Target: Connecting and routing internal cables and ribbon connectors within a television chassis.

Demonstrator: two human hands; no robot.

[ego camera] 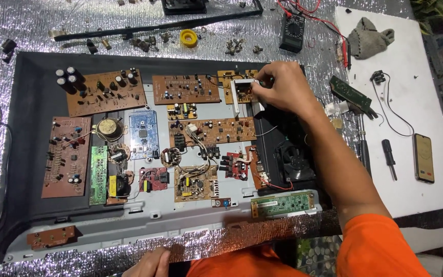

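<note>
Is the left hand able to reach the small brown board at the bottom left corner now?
Probably yes. The left hand rests at the near edge, and the small brown board lies close to its left with nothing between them.

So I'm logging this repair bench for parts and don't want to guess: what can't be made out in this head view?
- Right hand: its fingers cover part of the white rectangular plastic frame, so its grip there is unclear.
- Left hand: cut off by the bottom edge.
- Small brown circuit board under the frame: partly hidden by frame and hand.
- Dark screws and bits on the silver foil: too small to identify.
</note>
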